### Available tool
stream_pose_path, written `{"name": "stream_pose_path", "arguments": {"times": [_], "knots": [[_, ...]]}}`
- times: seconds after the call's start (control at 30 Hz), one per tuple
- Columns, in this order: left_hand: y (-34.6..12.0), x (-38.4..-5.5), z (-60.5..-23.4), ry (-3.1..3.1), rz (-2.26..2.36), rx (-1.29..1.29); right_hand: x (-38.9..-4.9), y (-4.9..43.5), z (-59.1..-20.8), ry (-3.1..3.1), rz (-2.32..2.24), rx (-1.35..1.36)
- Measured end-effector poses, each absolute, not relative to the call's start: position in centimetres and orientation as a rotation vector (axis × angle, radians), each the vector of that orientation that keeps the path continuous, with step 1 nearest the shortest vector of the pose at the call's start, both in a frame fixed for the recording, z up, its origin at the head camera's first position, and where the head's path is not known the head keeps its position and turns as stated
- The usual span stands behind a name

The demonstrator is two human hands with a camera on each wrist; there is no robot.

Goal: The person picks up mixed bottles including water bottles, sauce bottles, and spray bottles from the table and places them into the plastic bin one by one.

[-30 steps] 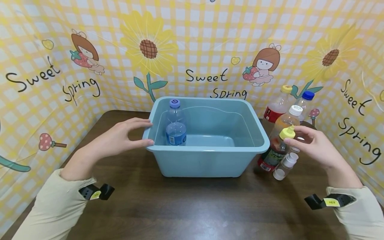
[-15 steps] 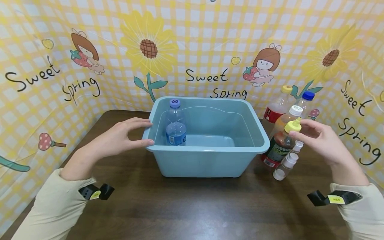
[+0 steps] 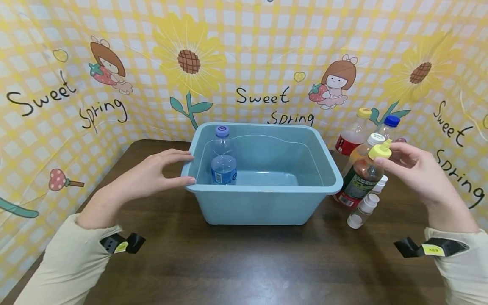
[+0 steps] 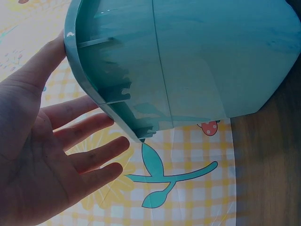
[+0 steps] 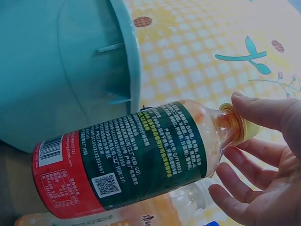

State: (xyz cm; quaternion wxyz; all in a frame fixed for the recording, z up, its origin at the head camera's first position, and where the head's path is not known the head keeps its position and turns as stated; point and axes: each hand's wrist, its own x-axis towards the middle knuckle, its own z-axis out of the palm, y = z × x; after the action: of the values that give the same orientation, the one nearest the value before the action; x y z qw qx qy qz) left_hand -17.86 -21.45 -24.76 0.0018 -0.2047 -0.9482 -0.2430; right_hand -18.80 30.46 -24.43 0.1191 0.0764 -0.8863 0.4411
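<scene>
My right hand (image 3: 421, 176) pinches the pointed yellow cap of a squeeze sauce bottle (image 3: 356, 186) between thumb and fingers. In the right wrist view this sauce bottle (image 5: 146, 157) shows a green and red label with reddish-brown remains inside, and its neck lies at my right hand (image 5: 263, 179). Whether its base touches the table is unclear. My left hand (image 3: 152, 173) rests at the left rim of a light-blue plastic tub (image 3: 263, 189). Its fingers are nearly straight against the outside of the rim. A water bottle (image 3: 223, 165) with a purple cap stands inside the tub's left part.
Right of the tub stand a red-labelled bottle (image 3: 347, 142) with a yellow cap, a blue-capped bottle (image 3: 391, 122), a white-capped orange bottle (image 3: 375, 140) and small clear bottles (image 3: 360, 214). Patterned cloth (image 3: 263, 55) hangs behind the dark wooden table (image 3: 248, 262).
The right hand and the sauce bottle have moved up and to the right in the head view, nearer the other bottles. The left hand and the tub have stayed put.
</scene>
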Motion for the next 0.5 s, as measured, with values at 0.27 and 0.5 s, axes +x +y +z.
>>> {"name": "stream_pose_path", "arguments": {"times": [0.27, 0.5], "knots": [[-21.4, -17.9, -24.7, -2.970, -0.761, -0.646, -18.9, 30.2, -23.4, -2.484, 1.362, 0.304], [-21.4, -17.9, -24.7, -2.972, -0.760, -0.648, -19.0, 29.9, -22.6, -2.418, 1.429, 0.355]]}}
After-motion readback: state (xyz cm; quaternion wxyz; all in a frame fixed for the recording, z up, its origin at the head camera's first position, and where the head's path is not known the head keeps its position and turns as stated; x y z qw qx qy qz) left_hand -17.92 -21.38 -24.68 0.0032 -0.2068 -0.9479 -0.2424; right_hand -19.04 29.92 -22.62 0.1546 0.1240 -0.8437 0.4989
